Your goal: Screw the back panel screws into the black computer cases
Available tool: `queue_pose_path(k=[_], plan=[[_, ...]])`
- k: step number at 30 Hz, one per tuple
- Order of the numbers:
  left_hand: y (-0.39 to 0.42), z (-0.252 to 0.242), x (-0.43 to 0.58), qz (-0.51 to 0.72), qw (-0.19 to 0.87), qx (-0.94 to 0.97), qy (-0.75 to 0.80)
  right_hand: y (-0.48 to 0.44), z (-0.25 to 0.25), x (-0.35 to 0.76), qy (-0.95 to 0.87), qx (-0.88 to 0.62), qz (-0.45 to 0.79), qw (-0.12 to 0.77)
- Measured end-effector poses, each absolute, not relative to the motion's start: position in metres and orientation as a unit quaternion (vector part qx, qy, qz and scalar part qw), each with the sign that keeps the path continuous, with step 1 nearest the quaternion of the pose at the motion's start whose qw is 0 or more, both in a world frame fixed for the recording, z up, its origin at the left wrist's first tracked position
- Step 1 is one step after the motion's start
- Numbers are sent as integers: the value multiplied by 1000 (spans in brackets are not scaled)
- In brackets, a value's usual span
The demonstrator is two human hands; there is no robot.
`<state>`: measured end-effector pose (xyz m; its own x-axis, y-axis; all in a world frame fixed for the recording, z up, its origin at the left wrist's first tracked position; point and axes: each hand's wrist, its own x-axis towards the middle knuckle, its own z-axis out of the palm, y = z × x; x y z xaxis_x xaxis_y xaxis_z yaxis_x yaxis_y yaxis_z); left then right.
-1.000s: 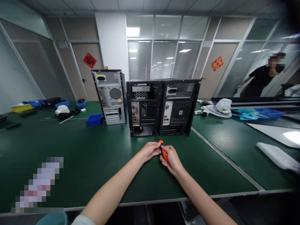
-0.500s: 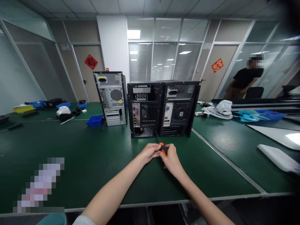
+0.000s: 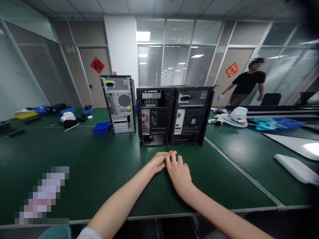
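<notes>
In front of me, an open-backed black computer case [image 3: 154, 120] stands beside a second black computer case [image 3: 191, 116]. A screwdriver [image 3: 170, 151] with an orange and black handle points its thin shaft at the lower right corner of the first case; whether the tip touches is too small to tell. My left hand [image 3: 159, 161] is closed around the front of the handle. Over the handle lies my right hand [image 3: 178, 171], its fingers curled round it and hiding most of it.
A silver-backed computer case [image 3: 120, 106] stands to the left, with a blue tray [image 3: 101, 127] near it. At right lie a white fan-like appliance [image 3: 236, 116], a blue bin [image 3: 286, 122] and a white slab [image 3: 296, 167]. A person [image 3: 249, 83] walks behind the table.
My right hand has turned over the screwdriver handle, palm down, and now covers it. My left hand stays in place. The person at the back has moved left.
</notes>
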<state>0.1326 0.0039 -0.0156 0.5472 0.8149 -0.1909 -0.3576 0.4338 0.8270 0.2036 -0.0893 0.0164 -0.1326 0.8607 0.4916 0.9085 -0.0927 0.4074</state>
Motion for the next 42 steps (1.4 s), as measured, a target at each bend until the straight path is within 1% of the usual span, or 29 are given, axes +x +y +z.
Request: queue_pose_path(k=[4,10,17,21,23,29,33,37,42], plan=[[2,-12,132,373,790,387,294,-81,9,208,-661,-654,-368,18],[0,-10,132,366,783,404,300,-76,2,210,-667,-654,-358,1],[2,-13,131,365,778,411,305,-76,10,209,-697,-662,-275,30],[3,-13,130,363,783,403,306,-75,13,211,-703,-673,-221,63],[3,-12,130,361,782,401,312,-75,14,211,-706,-672,-212,72],[3,-10,128,362,781,397,320,-75,20,212,-703,-670,-238,24],[4,-10,127,363,784,387,322,-75,25,211,-700,-686,-200,13],[3,-10,128,366,787,370,330,-75,28,213,-699,-696,-162,19],[2,-10,129,372,792,355,330,-75,25,217,-689,-709,-140,50]])
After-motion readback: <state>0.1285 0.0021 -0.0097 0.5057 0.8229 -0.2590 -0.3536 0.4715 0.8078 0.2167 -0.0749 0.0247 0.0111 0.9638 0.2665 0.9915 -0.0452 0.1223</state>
